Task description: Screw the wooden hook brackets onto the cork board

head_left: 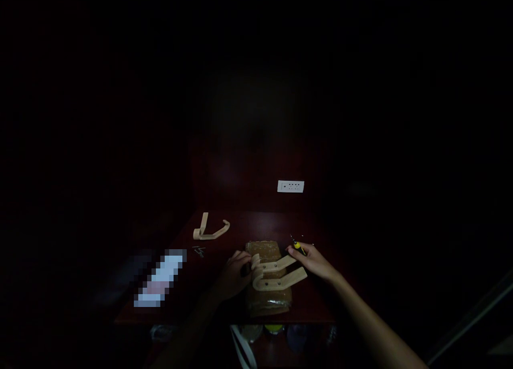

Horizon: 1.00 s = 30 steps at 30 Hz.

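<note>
Two pale bent-wood hooks (280,283) lie side by side across a brown block wrapped in clear film (267,306). Dark screw heads or holes show along their straight parts. My left hand (235,275) is at their curved ends, its fingers bent against the wood; part of the grip is in shadow. In my right hand (315,261) is a yellow-and-black screwdriver (298,247), its tip pointing up and away to the left. That hand is just beyond the free end of the farther hook.
Another bent-wood piece (211,236) lies at the back left of the dark red table (256,220), with several screws (199,250) near it. A pixelated bright rectangle (162,278) is at the left. A white socket plate (290,186) is on the wall. Jars and a pale strap (243,347) show below the front edge.
</note>
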{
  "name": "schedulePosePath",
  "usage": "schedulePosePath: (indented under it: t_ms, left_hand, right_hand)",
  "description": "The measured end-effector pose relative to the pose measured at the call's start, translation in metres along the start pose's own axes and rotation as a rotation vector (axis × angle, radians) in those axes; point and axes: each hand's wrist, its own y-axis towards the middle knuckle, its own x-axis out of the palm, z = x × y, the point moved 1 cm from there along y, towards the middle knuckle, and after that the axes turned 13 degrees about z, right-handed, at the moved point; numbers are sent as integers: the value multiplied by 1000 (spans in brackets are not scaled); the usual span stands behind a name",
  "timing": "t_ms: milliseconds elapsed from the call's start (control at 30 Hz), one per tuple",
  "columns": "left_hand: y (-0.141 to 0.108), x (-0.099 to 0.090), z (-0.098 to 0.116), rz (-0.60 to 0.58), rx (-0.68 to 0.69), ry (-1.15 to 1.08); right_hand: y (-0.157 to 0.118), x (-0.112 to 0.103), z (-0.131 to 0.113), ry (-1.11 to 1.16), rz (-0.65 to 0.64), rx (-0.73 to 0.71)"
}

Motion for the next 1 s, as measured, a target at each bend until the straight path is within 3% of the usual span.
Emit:
schedulePosePath:
  t_ms: [200, 300, 367, 500, 667, 900, 1000]
  left_hand:
    - [2, -4, 5, -28, -8, 13]
    - [2, -4, 4, -28, -5, 24]
    - [1, -3, 3, -22, -4, 22]
    - [2, -1, -1, -31, 8, 4]
    - [2, 2, -5, -42, -4, 11]
    - [2, 0, -2, -27, -2, 7]
    - [2, 0, -1, -27, -1, 3]
  right_hand:
    - [11, -8, 4, 56, 83, 20]
    - [16, -16, 18, 129, 124, 143]
    - [14, -24, 34, 112, 155, 152]
    - [2, -45, 67, -242, 265, -15]
    - [-6, -56, 86, -761, 166, 2]
    - [-7, -51, 81, -920, 166, -26]
    - [3, -57, 64, -899, 160, -25]
